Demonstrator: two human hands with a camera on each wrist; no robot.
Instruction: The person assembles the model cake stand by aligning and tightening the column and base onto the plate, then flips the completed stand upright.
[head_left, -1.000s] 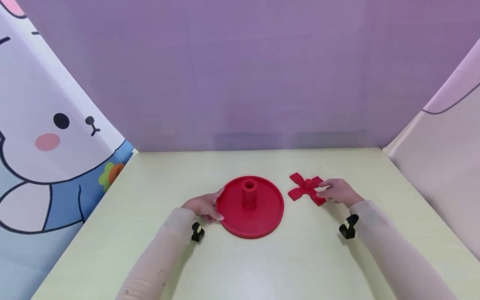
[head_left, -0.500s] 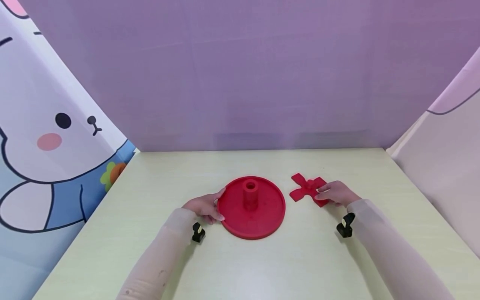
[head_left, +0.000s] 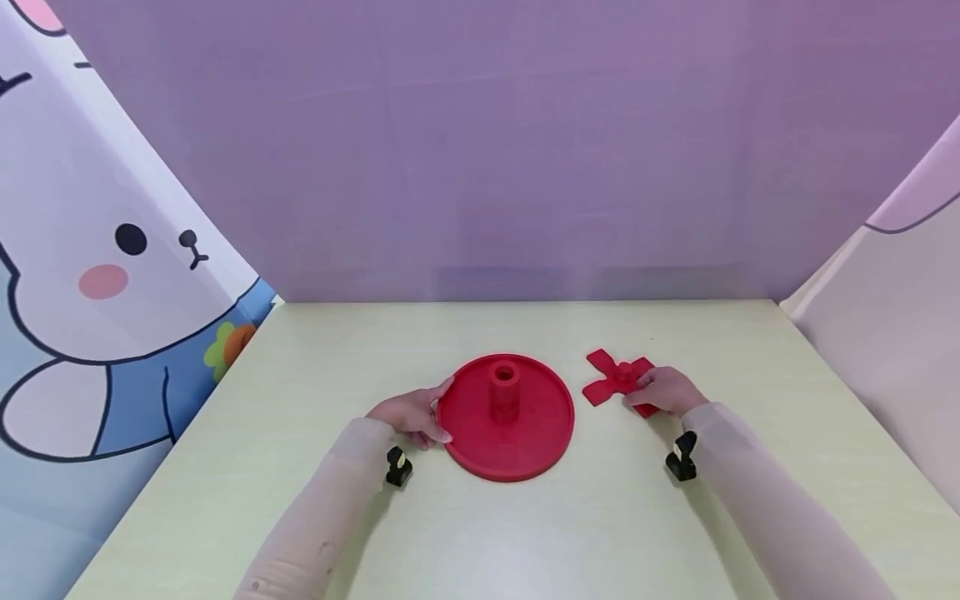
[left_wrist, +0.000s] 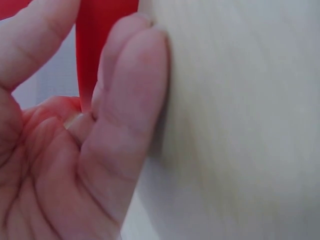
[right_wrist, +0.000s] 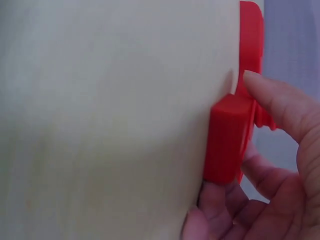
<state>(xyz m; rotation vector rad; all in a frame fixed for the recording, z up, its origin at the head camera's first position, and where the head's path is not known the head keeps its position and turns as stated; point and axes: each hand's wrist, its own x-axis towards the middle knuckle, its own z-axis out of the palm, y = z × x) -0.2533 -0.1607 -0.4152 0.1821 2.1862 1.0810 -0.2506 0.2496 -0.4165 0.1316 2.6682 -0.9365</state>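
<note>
A red round base [head_left: 538, 437] with a raised rim and a hollow upright post in its middle lies on the table. My left hand [head_left: 408, 415] grips its left rim, thumb and fingers spread along the edge. In the left wrist view the base's red side [left_wrist: 92, 50] shows between the fingers. To the right lies a flat red cross-shaped piece [head_left: 600, 392] with a small round knob at its centre. My right hand [head_left: 666, 392] holds the near right arm of it, fingers covering part of that arm. The right wrist view shows the thick arm end [right_wrist: 227, 140] between thumb and fingers.
The pale wooden table [head_left: 487, 542] reaches back to a purple cloth wall [head_left: 480, 167]. A cartoon-printed sheet [head_left: 97, 250] hangs on the left, a pale sheet [head_left: 892, 333] on the right. Black wrist cameras [head_left: 681, 456] sit at both cuffs.
My right hand has moved left and closed on the cross piece's arm. The left hand keeps its place on the base's rim. The whole head view has drifted slightly.
</note>
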